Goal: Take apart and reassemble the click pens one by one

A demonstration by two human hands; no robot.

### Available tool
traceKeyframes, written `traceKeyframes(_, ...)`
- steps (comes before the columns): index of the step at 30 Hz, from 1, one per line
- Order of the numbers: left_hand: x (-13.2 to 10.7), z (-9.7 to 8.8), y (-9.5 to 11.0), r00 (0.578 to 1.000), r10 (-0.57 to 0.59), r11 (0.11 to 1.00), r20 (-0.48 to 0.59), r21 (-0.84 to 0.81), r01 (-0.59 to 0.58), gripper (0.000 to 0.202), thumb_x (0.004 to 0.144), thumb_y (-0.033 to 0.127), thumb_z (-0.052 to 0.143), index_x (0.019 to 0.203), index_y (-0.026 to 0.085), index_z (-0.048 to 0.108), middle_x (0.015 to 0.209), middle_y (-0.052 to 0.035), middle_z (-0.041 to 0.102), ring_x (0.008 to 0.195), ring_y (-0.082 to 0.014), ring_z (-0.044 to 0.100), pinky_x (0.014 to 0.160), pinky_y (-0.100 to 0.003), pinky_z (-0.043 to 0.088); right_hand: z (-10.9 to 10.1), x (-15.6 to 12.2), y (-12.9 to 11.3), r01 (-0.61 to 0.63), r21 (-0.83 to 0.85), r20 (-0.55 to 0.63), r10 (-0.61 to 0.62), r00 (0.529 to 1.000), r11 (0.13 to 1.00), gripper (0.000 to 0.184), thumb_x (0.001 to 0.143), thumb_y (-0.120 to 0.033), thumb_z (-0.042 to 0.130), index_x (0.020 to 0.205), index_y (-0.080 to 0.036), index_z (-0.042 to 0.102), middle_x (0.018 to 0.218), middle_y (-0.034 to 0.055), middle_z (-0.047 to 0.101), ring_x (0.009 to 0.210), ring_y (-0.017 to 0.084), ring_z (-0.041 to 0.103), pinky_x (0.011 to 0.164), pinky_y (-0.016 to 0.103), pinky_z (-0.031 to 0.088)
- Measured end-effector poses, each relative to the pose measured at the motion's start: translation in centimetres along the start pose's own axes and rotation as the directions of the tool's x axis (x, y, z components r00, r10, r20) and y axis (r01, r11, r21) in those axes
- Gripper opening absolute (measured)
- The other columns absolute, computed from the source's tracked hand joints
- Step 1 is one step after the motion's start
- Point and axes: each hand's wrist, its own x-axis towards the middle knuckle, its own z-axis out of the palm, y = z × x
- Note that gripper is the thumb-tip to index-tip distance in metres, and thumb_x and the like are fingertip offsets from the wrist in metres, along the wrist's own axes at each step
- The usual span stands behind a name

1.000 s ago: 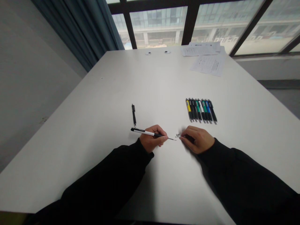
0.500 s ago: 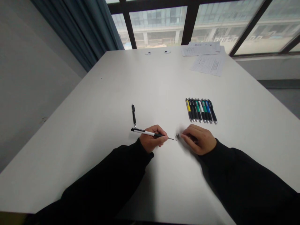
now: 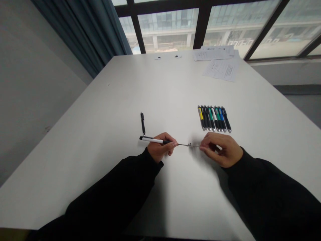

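Your left hand (image 3: 159,147) is closed around a white-and-black pen (image 3: 152,140), gripping it near the black front section, with the tip pointing toward your right hand. A thin metal refill (image 3: 187,145) spans the gap between your hands. Your right hand (image 3: 220,149) is curled, and its fingertips (image 3: 201,146) seem to pinch the refill's far end, though blur makes that contact hard to confirm. A small spring-like bit (image 3: 189,145) sits on the refill about midway between your hands, too blurred to identify for sure.

Risks: the refill looks easy to bend, so any sideways pull or twist could kink it. If your right-hand pinch slips, the small bit could drop and roll across the white table (image 3: 105,100). Beyond your left hand lies a black pen (image 3: 142,124); beyond your right, a tight row of pens (image 3: 214,118), which a sudden jerk of that hand could knock. Printed papers (image 3: 222,70) lie much farther off.
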Motion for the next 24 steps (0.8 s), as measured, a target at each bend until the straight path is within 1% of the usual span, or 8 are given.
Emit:
traceKeyframes(2,0.1,-0.1,0.0,1.000,-0.015,0.997,-0.023,-0.073,0.014,0.031,0.064,0.035,0.079,0.067,0.013,0.057,0.055,0.0008,0.061,0.037,-0.0043,0.044,0.036,-0.017,0.030,-0.7,-0.3,0.9,-0.049,0.014,0.035,0.048,0.998,0.999,0.012,0.083,-0.024,0.060,0.073,-0.017,0.061,0.064,0.0010,0.055,0.048,0.010,0.043,0.046,0.024,0.035)
traceKeyframes(4,0.2,-0.1,0.1,0.999,-0.043,0.991,-0.030,-0.129,0.039,0.032,0.062,0.034,0.079,0.066,0.013,0.056,0.057,0.0009,0.061,0.037,-0.0039,0.043,0.036,-0.017,0.029,-0.9,-0.6,1.8,-0.071,0.017,0.083,0.069,0.994,0.997,0.014,0.082,-0.024,0.060,0.070,-0.017,0.060,0.062,0.0006,0.055,0.048,0.010,0.043,0.045,0.024,0.034)
traceKeyframes(8,0.2,0.1,0.5,0.997,-0.069,0.985,-0.036,-0.159,0.063,0.033,0.061,0.036,0.079,0.065,0.014,0.055,0.050,0.0034,0.054,0.037,-0.0035,0.040,0.036,-0.016,0.028,-0.4,-0.7,2.6,-0.041,-0.031,0.163,0.045,0.986,0.999,0.013,0.080,-0.022,0.060,0.068,-0.017,0.060,0.062,0.0010,0.056,0.053,0.012,0.048,0.051,0.025,0.038)
traceKeyframes(14,0.1,0.3,0.7,0.997,-0.078,0.985,-0.013,-0.158,0.075,0.033,0.060,0.037,0.079,0.065,0.013,0.056,0.050,0.0031,0.053,0.037,-0.0037,0.040,0.037,-0.017,0.028,0.0,-0.7,2.8,-0.012,-0.176,0.188,0.046,0.981,0.984,0.006,0.079,-0.020,0.059,0.074,-0.018,0.063,0.068,0.0029,0.060,0.060,0.015,0.054,0.059,0.027,0.042)
traceKeyframes(18,0.1,0.2,0.7,0.996,-0.084,0.984,-0.013,-0.157,0.081,0.033,0.060,0.037,0.079,0.065,0.013,0.056,0.050,0.0032,0.053,0.037,-0.0035,0.040,0.037,-0.016,0.028,0.1,-0.8,2.8,-0.021,-0.210,0.192,0.063,0.979,0.978,0.005,0.078,-0.020,0.060,0.076,-0.018,0.063,0.071,0.0032,0.061,0.062,0.015,0.055,0.061,0.027,0.043)
traceKeyframes(24,0.2,0.0,0.5,0.997,-0.079,0.983,-0.005,-0.166,0.077,0.031,0.061,0.035,0.079,0.065,0.013,0.057,0.049,0.0026,0.054,0.037,-0.0040,0.040,0.036,-0.017,0.027,0.2,-0.7,2.8,-0.021,-0.243,0.193,0.069,0.979,0.970,0.007,0.080,-0.024,0.059,0.078,-0.018,0.063,0.070,0.0028,0.059,0.061,0.015,0.053,0.060,0.027,0.041)
